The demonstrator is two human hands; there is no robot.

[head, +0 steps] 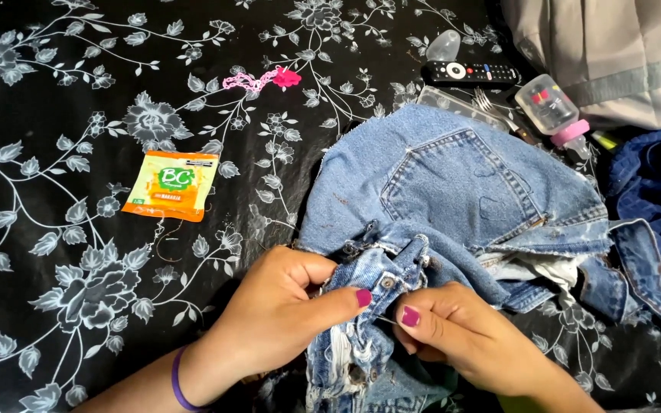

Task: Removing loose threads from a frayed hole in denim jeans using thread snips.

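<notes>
Jeans [453, 191] are worn, frayed matt denim; the sachet [171, 185] is glossy foil; the remote [470, 73] is smooth plastic.

- A black cloth [55, 252] with grey-white flowers covered the surface.
- On it lay jeans [453, 191], an orange sachet [171, 185], a pink chain [258, 79], a remote [470, 73] and a baby bottle [552, 111].

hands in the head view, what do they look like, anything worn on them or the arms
Both forearms are bare, with no sleeves in view. The left hand has a thin purple band around its wrist and magenta polish on the thumbnail. The right hand shows the same magenta polish on its thumbnail; no band, ring or watch is visible on it. No gloves on either hand.
</notes>
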